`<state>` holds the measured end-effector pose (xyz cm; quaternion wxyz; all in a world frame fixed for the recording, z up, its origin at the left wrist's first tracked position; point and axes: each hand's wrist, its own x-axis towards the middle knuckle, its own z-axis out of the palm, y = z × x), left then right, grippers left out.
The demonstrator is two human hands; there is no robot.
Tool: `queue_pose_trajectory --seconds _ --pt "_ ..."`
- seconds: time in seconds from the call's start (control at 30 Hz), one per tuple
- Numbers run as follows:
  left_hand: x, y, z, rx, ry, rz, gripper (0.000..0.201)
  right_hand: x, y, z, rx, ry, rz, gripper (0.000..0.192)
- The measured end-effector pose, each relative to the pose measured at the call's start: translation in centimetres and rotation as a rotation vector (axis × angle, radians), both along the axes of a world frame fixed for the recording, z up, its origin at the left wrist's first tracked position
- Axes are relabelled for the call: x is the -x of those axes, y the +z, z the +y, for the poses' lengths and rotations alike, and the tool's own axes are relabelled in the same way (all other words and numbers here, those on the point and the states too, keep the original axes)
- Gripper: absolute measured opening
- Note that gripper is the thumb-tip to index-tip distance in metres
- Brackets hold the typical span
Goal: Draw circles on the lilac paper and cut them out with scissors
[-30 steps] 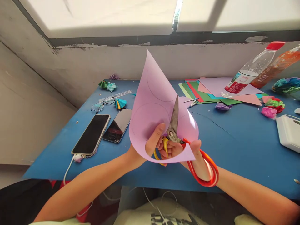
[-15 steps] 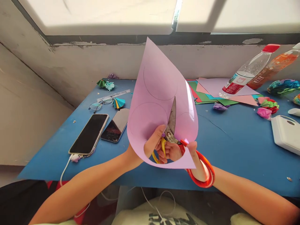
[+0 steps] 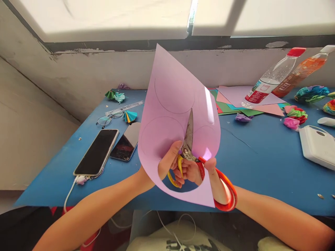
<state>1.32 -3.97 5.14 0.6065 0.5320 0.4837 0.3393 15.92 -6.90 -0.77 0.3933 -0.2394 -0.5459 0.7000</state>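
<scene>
A curled sheet of light purple paper [image 3: 170, 87] stands up in front of me, with pencilled circles drawn on it and a round hole near its lower edge. My left hand [image 3: 170, 158] pinches the sheet beside that hole, thumb on the near side. In my right hand [image 3: 192, 170] are scissors [image 3: 187, 144] with one red and one yellow handle. The thumb sits through the red loop, and the fingers, partly seen through the hole, are at the yellow one. The metal blades point up against the paper, nearly together.
Two phones [image 3: 96, 151], round glasses [image 3: 104, 120] and a clear ruler [image 3: 124, 108] lie left on the blue table [image 3: 248, 167]. Coloured sheets [image 3: 269, 109], two bottles [image 3: 264, 82], crumpled paper flowers [image 3: 295, 115] and a white device [image 3: 318, 146] are at the right.
The paper's lower right corner has dropped and tilted downward. Both hands keep their grips, and the scissors look almost the same. The whole view has shifted slightly.
</scene>
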Motion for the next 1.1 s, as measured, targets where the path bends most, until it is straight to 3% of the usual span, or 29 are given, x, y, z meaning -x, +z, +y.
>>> queue_pose_trajectory --seconds 0.2,0.37,0.73,1.1 --pt "0.1 -0.4 0.0 0.102 -0.06 -0.035 0.064 0.2 1.4 -0.1 0.067 0.069 0.072 0.081" --pt "0.3 -0.4 -0.1 -0.012 -0.015 0.024 0.062 0.2 1.2 -0.1 0.073 0.07 0.08 0.083" --pt "0.5 0.3 0.2 -0.079 -0.06 0.077 0.059 0.0 0.8 -0.3 0.025 0.048 0.066 0.083" --pt "0.8 0.3 0.1 -0.038 -0.131 0.014 0.057 -0.1 1.1 -0.2 0.073 0.057 0.074 0.082"
